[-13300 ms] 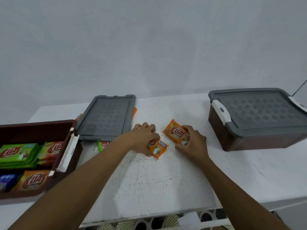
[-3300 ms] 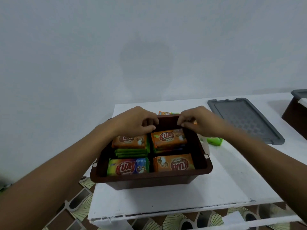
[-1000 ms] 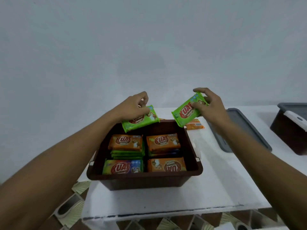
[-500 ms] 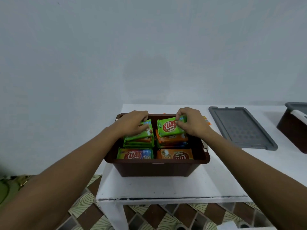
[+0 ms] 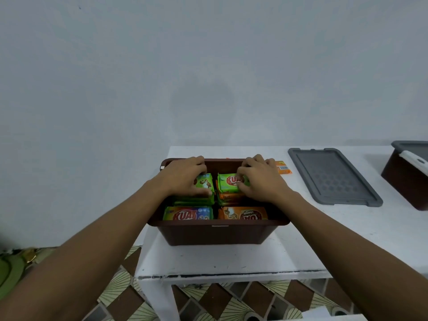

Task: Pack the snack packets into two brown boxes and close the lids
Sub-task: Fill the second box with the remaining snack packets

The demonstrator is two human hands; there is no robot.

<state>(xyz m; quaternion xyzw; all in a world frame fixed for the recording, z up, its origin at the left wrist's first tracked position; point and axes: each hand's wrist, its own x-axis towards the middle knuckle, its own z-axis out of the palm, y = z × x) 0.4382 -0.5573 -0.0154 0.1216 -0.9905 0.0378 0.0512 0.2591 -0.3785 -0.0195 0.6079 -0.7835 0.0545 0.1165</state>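
An open brown box (image 5: pixel 215 234) stands at the table's left end, filled with stacked snack packets. My left hand (image 5: pixel 185 178) holds a green packet (image 5: pixel 205 183) on top of the back-left stack, thumb along its near edge. My right hand (image 5: pixel 260 178) pinches another green packet (image 5: pixel 229 181) on top of the back-right stack. In the front row lie a green-and-blue packet (image 5: pixel 188 214) and an orange packet (image 5: pixel 242 214). One orange packet (image 5: pixel 283 167) lies on the table behind my right hand. The box's grey lid (image 5: pixel 333 177) lies flat to the right.
A second brown box (image 5: pixel 404 181) with a grey lid and white latch, closed, stands at the far right edge. The white table (image 5: pixel 231 258) ends just left of the open box; patterned floor tiles (image 5: pixel 208 302) show below its front edge.
Both hands brought the green packets down from above the box onto the two back stacks. The view has shifted, so the box sits nearer the middle.
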